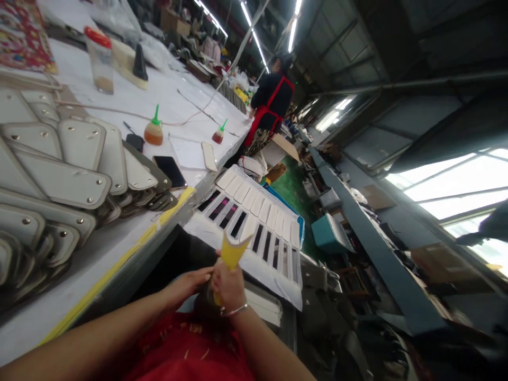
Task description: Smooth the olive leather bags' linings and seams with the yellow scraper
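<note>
My right hand is wrapped round a curved yellow and white piece, whose forked end sticks up above the fist. Against it from the left, my left hand has its fingers stretched toward the piece and the right hand; the fingertips are partly hidden, and whether they grip anything does not show. Just beyond both hands lies a white slotted tray, with white strips in its far row and dark openings in its near row.
Stacked light panels with rivets cover the white table at left. Near them are a phone, glue bottles and a red-lidded jar. A person in a red apron stands beyond. A teal bin is at right.
</note>
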The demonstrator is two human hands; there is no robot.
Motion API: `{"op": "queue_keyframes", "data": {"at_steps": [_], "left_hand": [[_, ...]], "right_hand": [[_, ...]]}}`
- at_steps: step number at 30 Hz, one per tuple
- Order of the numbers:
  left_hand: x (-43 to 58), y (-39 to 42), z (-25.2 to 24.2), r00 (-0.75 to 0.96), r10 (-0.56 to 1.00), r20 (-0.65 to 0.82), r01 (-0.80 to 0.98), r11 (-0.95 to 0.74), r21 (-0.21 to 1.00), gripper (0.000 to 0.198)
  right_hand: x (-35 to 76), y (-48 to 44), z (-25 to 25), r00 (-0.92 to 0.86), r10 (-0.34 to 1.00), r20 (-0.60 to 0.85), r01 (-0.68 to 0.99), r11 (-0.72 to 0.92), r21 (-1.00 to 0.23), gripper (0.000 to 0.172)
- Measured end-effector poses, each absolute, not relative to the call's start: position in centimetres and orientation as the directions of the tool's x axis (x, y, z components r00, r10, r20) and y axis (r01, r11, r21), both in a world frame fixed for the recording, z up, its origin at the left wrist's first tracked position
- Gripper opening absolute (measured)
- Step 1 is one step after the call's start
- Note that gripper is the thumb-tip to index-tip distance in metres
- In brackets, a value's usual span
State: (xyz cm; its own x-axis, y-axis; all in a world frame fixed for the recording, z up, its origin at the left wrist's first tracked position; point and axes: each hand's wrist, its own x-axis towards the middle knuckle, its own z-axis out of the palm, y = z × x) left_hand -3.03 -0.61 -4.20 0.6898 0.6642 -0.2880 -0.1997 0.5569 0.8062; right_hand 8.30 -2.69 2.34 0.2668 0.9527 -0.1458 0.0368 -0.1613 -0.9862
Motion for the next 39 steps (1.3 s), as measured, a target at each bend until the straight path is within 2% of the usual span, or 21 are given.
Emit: {"op": "queue_keyframes", "data": {"at_steps": [2, 4, 5, 7, 9, 12, 14, 16, 23, 30, 34, 39], "left_hand": [[-3.4, -0.4, -4.4, 0.685, 0.684, -0.249, -0.103, 0.430, 0.897, 0.061], [-3.6, -0.4, -4.3, 0.665, 0.727, -0.168, 0.068, 0.165, 0.984, 0.062], [-3.5, -0.6, -4.0, 0.663, 0.740, -0.116, 0.173, 0.000, 0.985, 0.063], [-2.9, -1.2, -3.1, 0.694, 0.720, -0.006, 0.352, -0.331, 0.876, 0.070], [-1.4, -2.0, -1.9, 0.756, 0.651, 0.065, 0.452, -0.592, 0.667, 0.079], [2.0, -3.2, -0.5, 0.826, 0.561, 0.045, 0.505, -0.774, 0.381, 0.086], [4.2, -3.8, -0.2, 0.850, 0.527, 0.009, 0.503, -0.817, 0.280, 0.088], [5.9, -4.2, -0.2, 0.866, 0.499, -0.012, 0.488, -0.841, 0.232, 0.090], [7.3, -4.7, 0.2, 0.851, 0.524, -0.041, 0.523, -0.836, 0.168, 0.083], [7.9, -4.5, 0.4, 0.847, 0.529, -0.051, 0.531, -0.837, 0.134, 0.080], [8.3, -4.6, 0.8, 0.844, 0.531, -0.072, 0.536, -0.837, 0.108, 0.079], [7.9, -4.7, 1.0, 0.864, 0.500, -0.063, 0.503, -0.859, 0.091, 0.079]], "right_hand": [[11.8, -4.1, 4.3, 0.348, 0.913, -0.213, -0.182, -0.157, -0.971, 0.031], [16.9, -6.7, 6.3, 0.476, 0.866, -0.153, -0.184, -0.071, -0.980, 0.034], [19.7, -8.4, 6.9, 0.529, 0.839, -0.130, -0.165, -0.048, -0.985, 0.035], [25.2, -12.3, 7.2, 0.614, 0.776, -0.142, -0.157, -0.056, -0.986, 0.037], [29.4, -16.2, 6.2, 0.674, 0.703, -0.225, -0.228, -0.092, -0.969, 0.038], [32.6, -20.5, 3.5, 0.694, 0.624, -0.359, -0.359, -0.133, -0.924, 0.036], [33.2, -21.7, 1.5, 0.689, 0.598, -0.410, -0.400, -0.158, -0.903, 0.036], [33.1, -21.8, -0.2, 0.677, 0.589, -0.441, -0.418, -0.186, -0.889, 0.037], [31.7, -18.5, -3.4, 0.575, 0.671, -0.468, -0.383, -0.285, -0.879, 0.041], [31.8, -15.2, -4.3, 0.592, 0.750, -0.297, -0.075, -0.316, -0.946, 0.030], [31.5, -15.1, -4.3, 0.604, 0.770, -0.206, 0.103, -0.331, -0.938, 0.024], [32.4, -15.7, -3.6, 0.563, 0.802, -0.197, 0.257, -0.397, -0.881, 0.032]]}}
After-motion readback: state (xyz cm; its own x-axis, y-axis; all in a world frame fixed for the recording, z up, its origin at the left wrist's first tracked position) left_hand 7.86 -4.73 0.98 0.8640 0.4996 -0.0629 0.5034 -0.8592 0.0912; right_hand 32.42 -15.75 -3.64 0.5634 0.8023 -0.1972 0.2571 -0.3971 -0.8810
